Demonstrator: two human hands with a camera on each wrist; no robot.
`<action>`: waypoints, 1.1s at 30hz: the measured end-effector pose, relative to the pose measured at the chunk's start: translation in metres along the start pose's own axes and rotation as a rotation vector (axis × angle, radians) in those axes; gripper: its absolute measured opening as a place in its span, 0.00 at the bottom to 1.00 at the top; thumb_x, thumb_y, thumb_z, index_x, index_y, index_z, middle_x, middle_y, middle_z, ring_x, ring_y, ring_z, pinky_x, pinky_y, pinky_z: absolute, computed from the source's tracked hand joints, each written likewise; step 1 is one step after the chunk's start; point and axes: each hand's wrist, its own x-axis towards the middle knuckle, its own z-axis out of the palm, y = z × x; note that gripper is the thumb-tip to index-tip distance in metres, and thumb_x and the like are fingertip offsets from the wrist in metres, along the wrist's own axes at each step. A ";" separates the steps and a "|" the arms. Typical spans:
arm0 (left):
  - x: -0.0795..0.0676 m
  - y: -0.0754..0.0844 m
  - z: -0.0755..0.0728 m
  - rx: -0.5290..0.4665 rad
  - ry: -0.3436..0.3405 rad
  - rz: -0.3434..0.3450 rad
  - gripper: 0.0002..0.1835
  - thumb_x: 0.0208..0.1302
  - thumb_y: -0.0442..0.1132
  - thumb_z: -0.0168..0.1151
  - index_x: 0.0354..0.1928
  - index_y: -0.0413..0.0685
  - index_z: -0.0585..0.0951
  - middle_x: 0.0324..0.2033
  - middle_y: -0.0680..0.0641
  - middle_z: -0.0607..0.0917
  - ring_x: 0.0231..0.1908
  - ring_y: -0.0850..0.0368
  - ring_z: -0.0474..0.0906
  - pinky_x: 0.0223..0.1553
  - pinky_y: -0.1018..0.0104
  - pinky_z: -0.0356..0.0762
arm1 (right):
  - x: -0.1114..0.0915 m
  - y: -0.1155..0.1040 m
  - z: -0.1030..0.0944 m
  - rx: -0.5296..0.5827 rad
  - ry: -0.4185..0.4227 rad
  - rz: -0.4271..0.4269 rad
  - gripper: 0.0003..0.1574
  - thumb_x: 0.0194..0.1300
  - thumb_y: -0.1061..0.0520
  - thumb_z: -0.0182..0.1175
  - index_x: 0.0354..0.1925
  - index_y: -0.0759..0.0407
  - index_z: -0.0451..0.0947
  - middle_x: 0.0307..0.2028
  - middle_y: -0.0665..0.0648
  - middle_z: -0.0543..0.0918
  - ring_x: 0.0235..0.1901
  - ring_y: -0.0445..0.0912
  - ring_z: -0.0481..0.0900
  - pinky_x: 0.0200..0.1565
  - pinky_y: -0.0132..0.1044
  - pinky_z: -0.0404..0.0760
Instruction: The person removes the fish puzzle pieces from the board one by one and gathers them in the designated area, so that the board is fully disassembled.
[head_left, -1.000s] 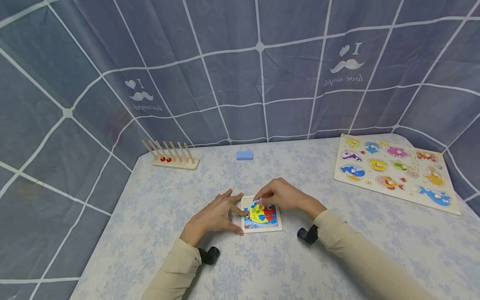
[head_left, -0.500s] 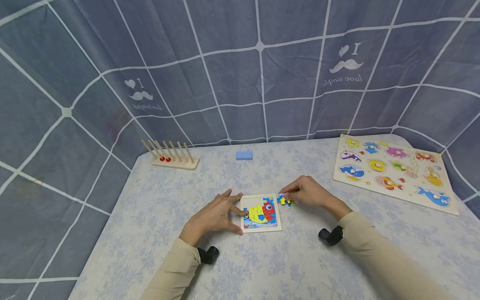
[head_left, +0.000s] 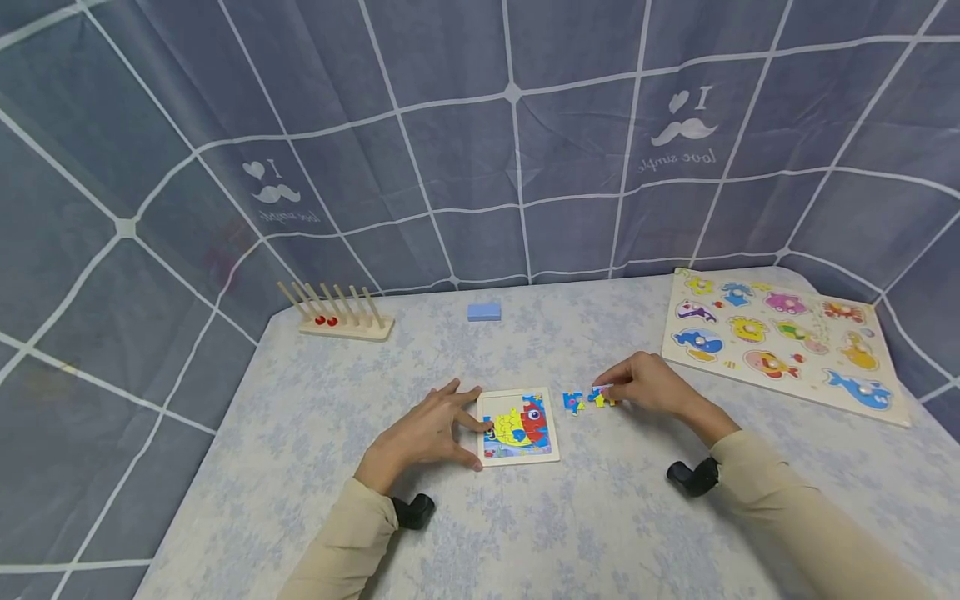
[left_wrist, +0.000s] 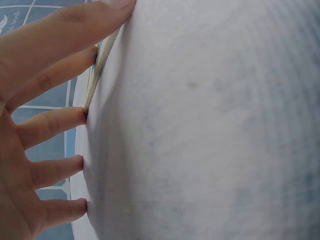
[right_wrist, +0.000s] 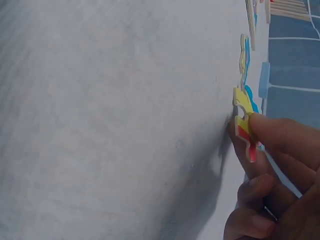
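The small square fish puzzle (head_left: pixel 518 427) lies flat on the pale flowered surface (head_left: pixel 570 517), near the person and a little left of centre. Its wooden frame is light, and the picture inside shows a yellow and red fish on blue; the upper left part of the tray is bare wood where pieces are out. The left hand (head_left: pixel 423 433) rests spread on the surface at the puzzle's left edge, fingers straight, their tips touching the frame and holding nothing. In the left wrist view the fingertips (left_wrist: pixel 80 115) press against the thin edge of the board.

Right of the puzzle, the right hand (head_left: pixel 651 385) pinches a jigsaw piece (right_wrist: pixel 243 123) coloured yellow, red and blue between thumb and forefinger, its edge down against the surface. A second loose piece (head_left: pixel 573 402), blue and yellow, lies just left of it, between the held piece and the puzzle.

Farther off sit a sea-animal peg board (head_left: pixel 780 342) at the right, a blue block (head_left: pixel 483 312) at the far middle, and a wooden peg rack (head_left: pixel 339 315) at the far left.
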 end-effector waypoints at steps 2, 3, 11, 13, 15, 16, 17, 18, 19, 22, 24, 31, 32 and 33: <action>0.000 -0.001 0.000 -0.005 0.003 0.002 0.32 0.41 0.52 0.82 0.53 0.55 0.86 0.70 0.42 0.67 0.73 0.33 0.47 0.67 0.32 0.48 | 0.000 -0.001 0.001 -0.009 0.014 0.008 0.12 0.62 0.63 0.64 0.44 0.62 0.88 0.32 0.51 0.88 0.29 0.42 0.72 0.29 0.33 0.67; 0.000 -0.001 0.000 -0.005 0.003 0.002 0.32 0.41 0.52 0.82 0.53 0.55 0.86 0.70 0.42 0.67 0.73 0.33 0.47 0.67 0.32 0.48 | 0.001 -0.001 0.001 -0.016 0.022 0.010 0.12 0.61 0.63 0.65 0.44 0.62 0.88 0.32 0.51 0.88 0.29 0.42 0.72 0.29 0.33 0.67; 0.000 -0.001 0.001 -0.001 0.005 0.004 0.32 0.41 0.52 0.82 0.53 0.55 0.86 0.70 0.43 0.67 0.73 0.33 0.48 0.67 0.31 0.48 | 0.003 -0.003 0.003 -0.059 0.075 0.020 0.07 0.58 0.62 0.68 0.37 0.60 0.89 0.27 0.48 0.86 0.26 0.41 0.75 0.29 0.36 0.72; 0.000 -0.001 0.001 -0.003 0.007 0.006 0.32 0.41 0.52 0.82 0.53 0.55 0.86 0.70 0.42 0.67 0.73 0.33 0.48 0.67 0.31 0.48 | 0.003 -0.002 0.003 -0.056 0.073 0.037 0.05 0.58 0.60 0.69 0.35 0.60 0.88 0.24 0.48 0.85 0.26 0.41 0.75 0.29 0.36 0.71; 0.000 0.000 0.000 -0.006 0.006 0.001 0.32 0.41 0.52 0.82 0.53 0.55 0.86 0.70 0.43 0.67 0.73 0.34 0.48 0.67 0.31 0.47 | 0.003 -0.002 0.004 -0.048 0.070 0.050 0.04 0.58 0.59 0.70 0.33 0.59 0.87 0.22 0.47 0.84 0.25 0.42 0.75 0.29 0.36 0.71; 0.000 0.000 0.000 -0.006 0.005 0.001 0.32 0.41 0.51 0.82 0.53 0.55 0.86 0.70 0.43 0.67 0.73 0.34 0.48 0.67 0.32 0.47 | 0.003 -0.002 0.004 -0.046 0.066 0.054 0.04 0.58 0.59 0.70 0.32 0.59 0.87 0.22 0.47 0.84 0.25 0.42 0.75 0.29 0.35 0.71; 0.000 0.000 0.000 -0.005 0.005 0.002 0.32 0.41 0.51 0.82 0.53 0.55 0.86 0.70 0.43 0.67 0.73 0.34 0.48 0.67 0.32 0.47 | 0.003 -0.001 0.004 -0.043 0.064 0.058 0.04 0.58 0.58 0.70 0.32 0.59 0.86 0.21 0.48 0.84 0.24 0.42 0.75 0.29 0.35 0.71; 0.000 0.000 0.000 -0.004 0.004 0.003 0.32 0.41 0.51 0.82 0.53 0.55 0.86 0.70 0.43 0.67 0.73 0.34 0.48 0.67 0.32 0.47 | 0.003 -0.001 0.005 -0.039 0.063 0.062 0.04 0.58 0.58 0.71 0.31 0.58 0.85 0.20 0.48 0.84 0.24 0.42 0.75 0.29 0.35 0.71; 0.000 0.000 0.000 -0.004 0.005 0.004 0.32 0.41 0.51 0.82 0.54 0.55 0.86 0.70 0.43 0.67 0.73 0.34 0.48 0.67 0.32 0.47 | 0.003 -0.001 0.005 -0.037 0.062 0.061 0.04 0.58 0.58 0.71 0.30 0.59 0.85 0.20 0.48 0.83 0.24 0.42 0.76 0.28 0.35 0.71; 0.000 -0.001 0.001 0.003 0.005 0.007 0.32 0.42 0.52 0.82 0.54 0.55 0.86 0.70 0.43 0.67 0.73 0.33 0.48 0.67 0.31 0.48 | 0.003 -0.001 0.006 -0.031 0.059 0.054 0.04 0.57 0.59 0.71 0.30 0.59 0.85 0.20 0.48 0.84 0.23 0.42 0.76 0.27 0.35 0.71; 0.000 -0.001 0.001 0.005 0.003 0.006 0.32 0.41 0.52 0.82 0.54 0.55 0.86 0.70 0.43 0.67 0.73 0.33 0.48 0.67 0.31 0.48 | 0.003 -0.001 0.006 -0.028 0.060 0.051 0.03 0.57 0.60 0.71 0.30 0.59 0.85 0.21 0.48 0.84 0.23 0.42 0.76 0.27 0.35 0.71; 0.000 -0.002 0.000 0.013 0.001 0.008 0.32 0.41 0.52 0.82 0.54 0.55 0.86 0.70 0.43 0.67 0.73 0.33 0.48 0.67 0.32 0.48 | 0.004 -0.002 0.006 -0.039 0.058 0.045 0.02 0.57 0.61 0.70 0.31 0.59 0.86 0.22 0.48 0.83 0.24 0.42 0.75 0.27 0.34 0.72; 0.000 -0.002 0.000 0.012 0.002 0.009 0.32 0.41 0.52 0.82 0.54 0.55 0.86 0.70 0.43 0.67 0.73 0.33 0.48 0.67 0.31 0.48 | 0.004 -0.002 0.006 -0.043 0.060 0.043 0.02 0.58 0.61 0.70 0.31 0.59 0.86 0.22 0.48 0.84 0.24 0.41 0.75 0.27 0.34 0.72; 0.000 -0.001 0.000 0.010 0.004 0.011 0.32 0.41 0.52 0.82 0.53 0.55 0.86 0.70 0.42 0.67 0.73 0.33 0.48 0.67 0.31 0.49 | 0.005 -0.002 0.006 -0.045 0.061 0.044 0.02 0.58 0.61 0.70 0.32 0.59 0.86 0.23 0.48 0.84 0.24 0.41 0.75 0.28 0.34 0.72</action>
